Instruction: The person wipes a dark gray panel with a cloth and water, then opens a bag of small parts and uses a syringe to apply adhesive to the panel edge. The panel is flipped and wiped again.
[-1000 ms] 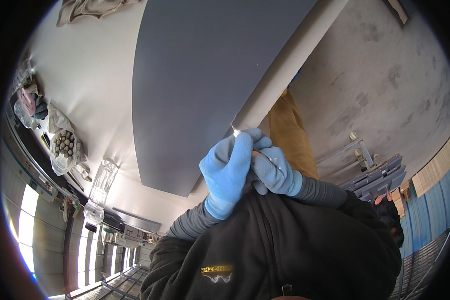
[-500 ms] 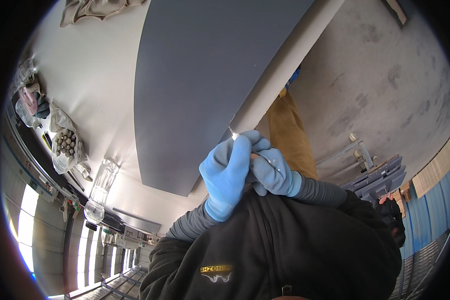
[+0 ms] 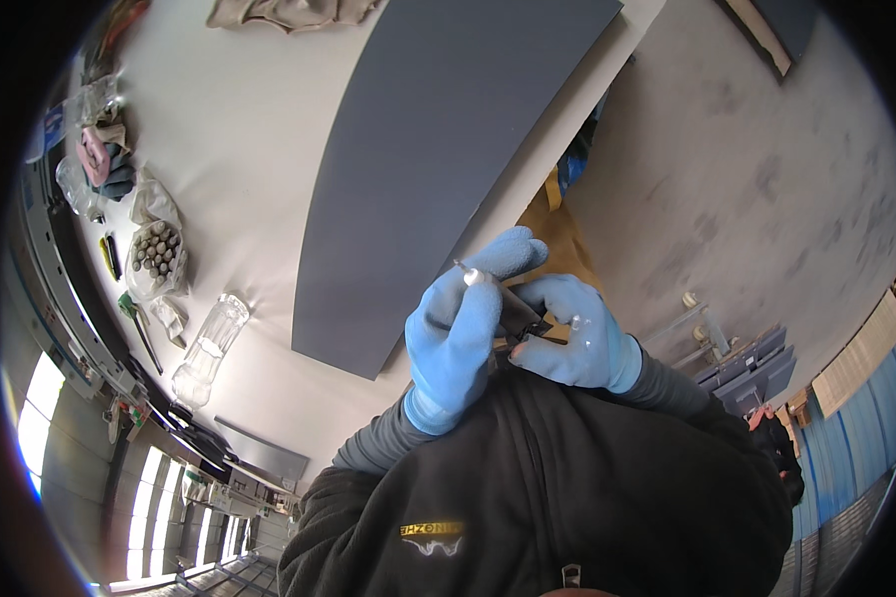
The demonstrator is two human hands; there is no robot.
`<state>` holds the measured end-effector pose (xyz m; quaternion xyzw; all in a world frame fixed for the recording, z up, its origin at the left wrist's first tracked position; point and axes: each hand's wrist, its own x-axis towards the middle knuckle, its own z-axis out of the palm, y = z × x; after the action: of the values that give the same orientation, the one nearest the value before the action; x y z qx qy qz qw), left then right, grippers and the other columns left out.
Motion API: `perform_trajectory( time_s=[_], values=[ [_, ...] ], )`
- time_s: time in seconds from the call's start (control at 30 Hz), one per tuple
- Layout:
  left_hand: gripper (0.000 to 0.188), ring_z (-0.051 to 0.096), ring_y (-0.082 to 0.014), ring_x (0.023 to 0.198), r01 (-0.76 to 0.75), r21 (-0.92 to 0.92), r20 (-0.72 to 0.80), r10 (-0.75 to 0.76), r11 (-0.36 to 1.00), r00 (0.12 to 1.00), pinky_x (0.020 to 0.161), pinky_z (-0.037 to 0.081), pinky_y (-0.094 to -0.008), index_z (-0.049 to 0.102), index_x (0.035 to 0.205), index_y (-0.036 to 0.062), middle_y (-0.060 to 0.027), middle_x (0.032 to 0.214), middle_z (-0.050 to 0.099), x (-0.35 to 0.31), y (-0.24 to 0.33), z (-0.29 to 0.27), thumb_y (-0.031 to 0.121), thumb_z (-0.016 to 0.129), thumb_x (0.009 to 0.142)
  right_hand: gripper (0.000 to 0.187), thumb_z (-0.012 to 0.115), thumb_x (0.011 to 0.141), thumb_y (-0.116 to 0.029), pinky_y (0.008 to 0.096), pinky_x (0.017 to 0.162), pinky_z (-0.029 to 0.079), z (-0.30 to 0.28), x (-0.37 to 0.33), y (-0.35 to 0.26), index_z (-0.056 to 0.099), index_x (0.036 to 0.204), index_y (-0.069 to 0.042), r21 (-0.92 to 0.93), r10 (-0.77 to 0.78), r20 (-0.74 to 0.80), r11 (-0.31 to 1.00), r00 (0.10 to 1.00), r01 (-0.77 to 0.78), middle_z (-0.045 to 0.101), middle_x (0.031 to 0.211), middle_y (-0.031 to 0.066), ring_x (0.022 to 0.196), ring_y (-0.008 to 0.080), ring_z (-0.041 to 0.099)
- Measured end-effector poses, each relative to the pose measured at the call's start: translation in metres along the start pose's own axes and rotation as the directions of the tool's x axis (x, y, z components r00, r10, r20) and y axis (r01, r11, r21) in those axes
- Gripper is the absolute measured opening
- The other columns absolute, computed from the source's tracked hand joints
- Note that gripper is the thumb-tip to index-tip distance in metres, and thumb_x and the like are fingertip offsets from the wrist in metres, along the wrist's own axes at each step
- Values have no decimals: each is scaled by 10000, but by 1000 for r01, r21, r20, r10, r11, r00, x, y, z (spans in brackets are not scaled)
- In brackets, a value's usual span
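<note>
Your left hand pinches dark tube behind white nozzle. Your right hand curls at tube's tail; cannot tell if it grips. Tube is near table's right edge, beside panel. Bottle by left edge.

The left grip partly covers a dark item, hiding whether it joins the white tip; whether the right grip touches its lower end cannot be told. The top edge cuts off the tan cloth and the grey panel, which hides part of the pale surface.
</note>
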<state>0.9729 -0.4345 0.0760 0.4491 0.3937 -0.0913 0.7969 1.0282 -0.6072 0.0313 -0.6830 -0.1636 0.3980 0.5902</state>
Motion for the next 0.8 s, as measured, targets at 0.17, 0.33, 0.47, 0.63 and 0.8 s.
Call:
perform_trajectory(
  time_s=[0.17, 0.33, 0.47, 0.63, 0.8],
  values=[
    [470, 706, -239, 1137, -126, -163, 94, 142, 979, 985, 1028, 552, -376, 639, 1390, -81, -201, 1370, 692, -4, 5, -6, 273, 500, 1114, 614, 817, 801, -231, 450, 923, 505, -2, 1, -22, 634, 1359, -51, -407, -308, 32, 865, 951, 294, 690, 1159, 120, 1044, 311, 652],
    [497, 664, -295, 1264, -146, -242, 132, 181, 959, 975, 1121, 507, -417, 665, 1361, -50, -221, 1394, 680, -15, 7, -9, 361, 511, 1129, 664, 749, 811, -160, 449, 867, 490, -2, 2, -35, 593, 1446, -40, -554, -478, 178, 674, 860, 489, 676, 1109, 94, 957, 290, 631],
    [456, 650, -281, 1275, -140, -191, 71, 156, 971, 985, 1121, 498, -418, 650, 1381, -70, -214, 1416, 660, -26, 21, -14, 281, 511, 1125, 561, 660, 851, -37, 418, 952, 534, 7, 2, -52, 615, 1408, 9, -256, -346, 69, 901, 936, 352, 697, 1197, 129, 1058, 275, 671],
    [354, 614, -318, 1337, -301, -25, 66, 302, 953, 951, 1126, 488, -438, 697, 1306, -86, -214, 1415, 653, -32, 33, -25, 169, 591, 1085, 408, 642, 914, -9, 329, 984, 561, 7, 7, -75, 643, 1312, 79, 381, 101, 83, 916, 991, -125, 723, 1218, 168, 1076, 203, 701],
    [339, 498, -360, 1487, -623, 299, 315, 541, 723, 780, 1214, 393, -457, 712, 1302, -73, -243, 1547, 573, -33, 25, -41, 132, 638, 1041, 108, 738, 908, -98, 318, 657, 520, 14, 13, -79, 702, 911, 4, 1, 130, 193, 991, 973, -132, 694, 807, 81, 720, 148, 660]
  ],
)
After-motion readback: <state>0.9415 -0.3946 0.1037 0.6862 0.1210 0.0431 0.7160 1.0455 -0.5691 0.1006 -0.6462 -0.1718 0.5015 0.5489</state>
